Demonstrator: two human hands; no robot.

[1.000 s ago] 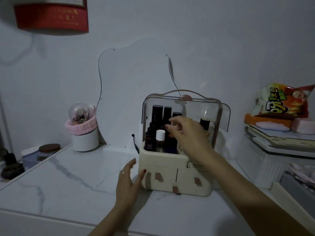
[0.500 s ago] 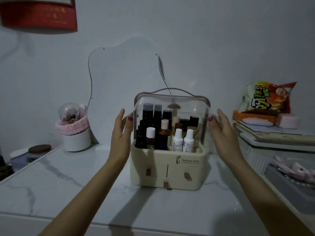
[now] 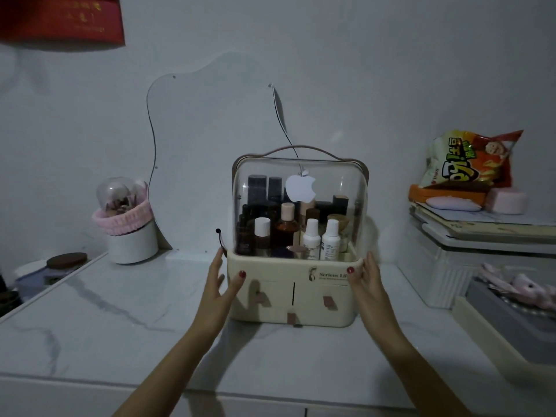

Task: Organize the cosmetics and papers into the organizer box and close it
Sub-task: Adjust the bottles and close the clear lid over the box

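Note:
The cream organizer box (image 3: 301, 308) stands on the marble tabletop (image 3: 126, 323), its drawers pushed in. Its clear domed lid (image 3: 264, 167) is down over the top tray, with a white apple sticker on the front. Several cosmetic bottles (image 3: 311, 242) stand upright inside, dark ones at the back and white ones in front. My left hand (image 3: 221, 284) is at the box's left side, fingers spread, thumb on the front corner. My right hand (image 3: 365, 278) presses the right side, thumb on the front. No papers are visible.
A white cup with a pink band and a glass dome (image 3: 129, 227) stands at the back left. A mirror (image 3: 210, 152) leans on the wall behind the box. Right: stacked books, a snack bag (image 3: 469, 161), clear drawers (image 3: 451, 266) and a grey tray (image 3: 511, 320).
The clear lid came down from half raised to fully closed. Both hands dropped from the lid's sides to the sides of the cream base.

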